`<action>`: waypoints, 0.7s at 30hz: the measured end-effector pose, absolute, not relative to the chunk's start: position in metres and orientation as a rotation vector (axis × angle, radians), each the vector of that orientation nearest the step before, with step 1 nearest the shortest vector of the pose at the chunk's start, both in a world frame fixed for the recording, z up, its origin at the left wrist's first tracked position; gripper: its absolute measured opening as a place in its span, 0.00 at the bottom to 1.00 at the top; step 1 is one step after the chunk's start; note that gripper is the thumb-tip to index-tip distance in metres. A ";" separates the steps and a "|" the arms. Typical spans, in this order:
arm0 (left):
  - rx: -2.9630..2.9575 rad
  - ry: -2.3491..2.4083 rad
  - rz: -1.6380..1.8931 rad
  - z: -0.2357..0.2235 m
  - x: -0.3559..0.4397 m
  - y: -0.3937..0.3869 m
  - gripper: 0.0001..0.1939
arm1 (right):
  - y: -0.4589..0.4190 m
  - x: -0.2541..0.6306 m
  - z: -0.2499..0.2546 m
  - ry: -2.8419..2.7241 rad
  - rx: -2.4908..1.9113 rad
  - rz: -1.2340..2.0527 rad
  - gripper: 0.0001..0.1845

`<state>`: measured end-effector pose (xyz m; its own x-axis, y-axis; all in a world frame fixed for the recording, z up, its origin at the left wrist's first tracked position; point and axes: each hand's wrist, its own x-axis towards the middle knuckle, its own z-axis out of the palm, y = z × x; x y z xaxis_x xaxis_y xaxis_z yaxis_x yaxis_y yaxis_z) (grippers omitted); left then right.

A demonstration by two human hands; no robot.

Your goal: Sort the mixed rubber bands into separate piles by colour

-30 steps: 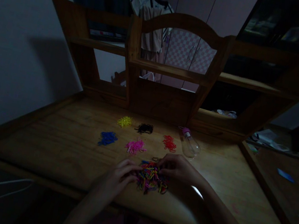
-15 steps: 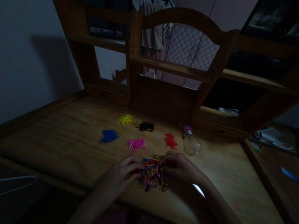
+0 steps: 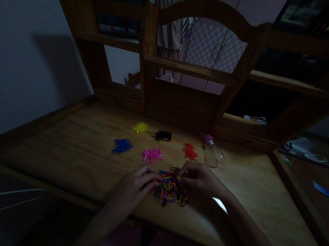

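Both hands work at a mixed pile of small coloured bands on a dim wooden desk.

The mixed pile (image 3: 170,190) is a loose tangle of yellow, pink, red, blue and dark loops, lying between the two hands. The left hand (image 3: 137,183) rests palm down, fingers bent onto the pile's left edge; whether it grips a band I cannot tell. The right hand (image 3: 197,177) curls at the pile's far right edge, fingertips pinched together, seemingly on a band. Beyond them lie blue (image 3: 122,145), yellow (image 3: 140,127), pink (image 3: 152,155), black (image 3: 162,135) and red (image 3: 190,151) heaps, then a bottle (image 3: 213,154).
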<state>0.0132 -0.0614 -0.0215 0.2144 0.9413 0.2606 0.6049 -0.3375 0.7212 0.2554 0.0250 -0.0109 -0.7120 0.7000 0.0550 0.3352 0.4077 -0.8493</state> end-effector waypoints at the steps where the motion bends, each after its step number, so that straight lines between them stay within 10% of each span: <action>1: 2.031 1.437 0.953 -0.020 0.016 -0.061 0.08 | 0.025 0.255 -0.010 -2.253 -0.886 1.237 0.11; 21: 2.064 1.739 0.665 -0.020 0.056 -0.058 0.02 | 0.029 0.260 -0.005 -2.064 -1.003 1.240 0.16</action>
<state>0.0561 -0.0581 -0.0198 0.1314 0.9837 0.1224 0.8142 -0.1776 0.5528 0.2603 0.0290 -0.0052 -0.5858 0.8081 0.0620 0.3246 0.3040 -0.8957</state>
